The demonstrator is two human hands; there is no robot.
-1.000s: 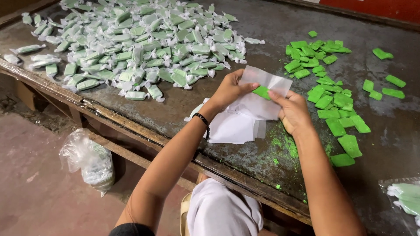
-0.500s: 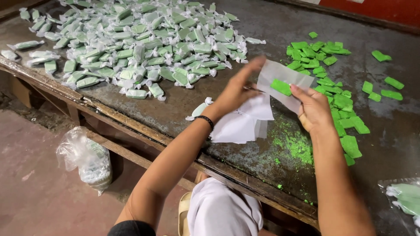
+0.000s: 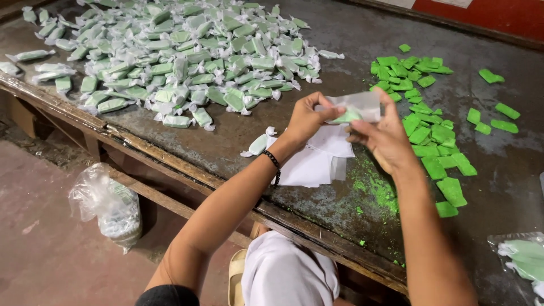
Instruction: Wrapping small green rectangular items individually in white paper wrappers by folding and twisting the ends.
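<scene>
My left hand (image 3: 306,116) and my right hand (image 3: 385,139) both pinch a translucent white paper wrapper (image 3: 360,105) folded around a green sweet piece (image 3: 347,116), held just above the table. Under them lies a small stack of white wrapper papers (image 3: 317,161). One wrapped sweet (image 3: 258,144) lies just left of that stack. Bare green pieces (image 3: 422,122) are spread to the right of my right hand. A big heap of wrapped green sweets (image 3: 170,56) covers the table's far left.
The dark worn table (image 3: 238,136) has a wooden front edge (image 3: 170,164). Green crumbs (image 3: 377,190) stain it near the papers. A clear plastic bag (image 3: 107,204) sits on the floor at left; another bag with wrapped sweets (image 3: 521,255) lies at right.
The wrapper lay open with the green piece on it a second ago; both hands have since folded it over the piece and lifted it slightly.
</scene>
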